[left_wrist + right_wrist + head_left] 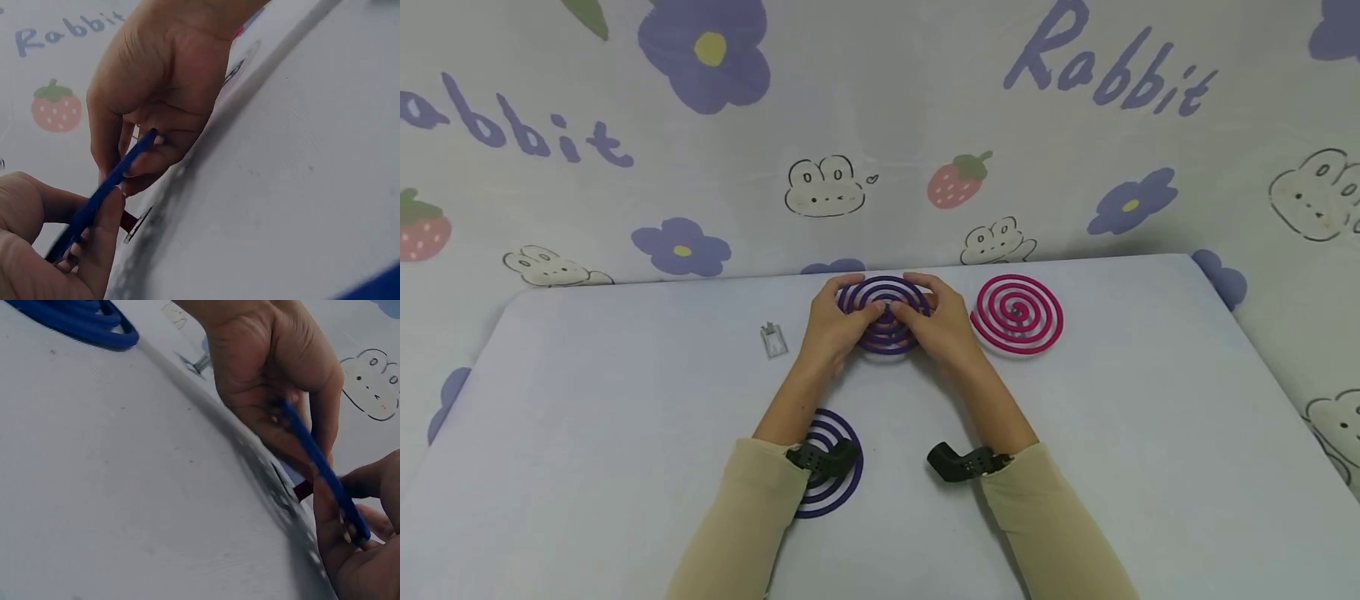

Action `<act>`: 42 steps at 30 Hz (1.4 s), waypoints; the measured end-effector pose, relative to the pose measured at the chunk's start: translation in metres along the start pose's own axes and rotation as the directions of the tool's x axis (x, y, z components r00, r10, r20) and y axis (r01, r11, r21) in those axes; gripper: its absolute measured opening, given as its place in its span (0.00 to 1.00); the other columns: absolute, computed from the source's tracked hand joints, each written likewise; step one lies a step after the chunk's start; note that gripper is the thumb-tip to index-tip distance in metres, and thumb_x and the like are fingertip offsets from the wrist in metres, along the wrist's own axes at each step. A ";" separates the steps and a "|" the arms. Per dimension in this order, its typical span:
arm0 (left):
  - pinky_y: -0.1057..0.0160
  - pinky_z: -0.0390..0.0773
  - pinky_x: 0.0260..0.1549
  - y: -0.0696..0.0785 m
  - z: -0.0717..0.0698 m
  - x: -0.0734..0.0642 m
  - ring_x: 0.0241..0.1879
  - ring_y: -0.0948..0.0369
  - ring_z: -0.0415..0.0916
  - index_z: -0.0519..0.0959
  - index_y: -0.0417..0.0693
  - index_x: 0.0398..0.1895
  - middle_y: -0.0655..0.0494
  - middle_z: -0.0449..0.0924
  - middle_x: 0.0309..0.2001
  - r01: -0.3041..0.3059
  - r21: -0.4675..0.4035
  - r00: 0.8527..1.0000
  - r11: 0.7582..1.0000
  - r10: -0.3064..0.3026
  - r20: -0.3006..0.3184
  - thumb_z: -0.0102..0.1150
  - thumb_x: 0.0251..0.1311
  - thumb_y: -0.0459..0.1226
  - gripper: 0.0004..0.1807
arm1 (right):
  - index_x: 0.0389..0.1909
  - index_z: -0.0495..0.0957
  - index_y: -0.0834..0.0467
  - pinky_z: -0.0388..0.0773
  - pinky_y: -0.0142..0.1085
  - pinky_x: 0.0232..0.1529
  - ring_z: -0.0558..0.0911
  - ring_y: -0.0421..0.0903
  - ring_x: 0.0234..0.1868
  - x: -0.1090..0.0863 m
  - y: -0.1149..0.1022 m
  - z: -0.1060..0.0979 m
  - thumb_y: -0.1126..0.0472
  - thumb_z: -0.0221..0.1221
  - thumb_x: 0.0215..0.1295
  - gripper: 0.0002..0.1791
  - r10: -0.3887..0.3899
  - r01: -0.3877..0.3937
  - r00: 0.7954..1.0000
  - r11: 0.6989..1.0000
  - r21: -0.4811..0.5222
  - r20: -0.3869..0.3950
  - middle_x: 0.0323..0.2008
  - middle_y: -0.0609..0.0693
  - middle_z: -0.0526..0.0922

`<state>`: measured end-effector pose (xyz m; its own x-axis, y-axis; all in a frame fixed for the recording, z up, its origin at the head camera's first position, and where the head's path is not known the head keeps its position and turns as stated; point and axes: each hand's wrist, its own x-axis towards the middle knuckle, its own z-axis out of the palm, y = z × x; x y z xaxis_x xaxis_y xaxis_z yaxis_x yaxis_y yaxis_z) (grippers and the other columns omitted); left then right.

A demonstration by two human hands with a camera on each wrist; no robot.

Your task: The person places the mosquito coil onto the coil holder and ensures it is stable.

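Note:
A purple mosquito coil (887, 337) is held up by both hands above the white table. My left hand (838, 329) grips its left side, thumb on top near the centre and fingers round the far rim. On the opposite side my right hand (942, 321) holds it the same way, the thumbs close together. In the left wrist view the coil (103, 187) looks blue and tilted, seen edge-on. Under it shows a small metal piece (140, 225) with a dark red part; fingers partly hide how they join.
A pink coil (1017, 315) lies to the right of the hands. Left of them is a small metal stand (772, 340). Another purple coil (852, 479) lies partly under the left forearm. A patterned cloth (880, 125) hangs behind the table (1150, 433).

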<state>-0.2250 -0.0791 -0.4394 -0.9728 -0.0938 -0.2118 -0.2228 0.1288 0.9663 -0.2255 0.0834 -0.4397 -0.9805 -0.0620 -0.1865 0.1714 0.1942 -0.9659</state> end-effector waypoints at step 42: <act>0.48 0.64 0.80 0.005 -0.006 -0.002 0.77 0.44 0.65 0.70 0.42 0.72 0.38 0.68 0.75 0.008 0.099 0.997 0.995 -0.015 0.070 0.67 0.67 0.35 0.31 | 0.74 0.71 0.58 0.80 0.53 0.69 0.83 0.60 0.62 0.000 -0.001 -0.001 0.62 0.65 0.71 0.32 -0.041 0.039 0.999 0.989 -0.145 -0.013 0.61 0.66 0.82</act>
<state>-0.2239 -0.0842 -0.4329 -0.9715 -0.0265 -0.2357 -0.2355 0.2250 0.9455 -0.2255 0.0844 -0.4384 -0.9879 -0.0573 -0.1444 0.1176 0.3312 -0.9362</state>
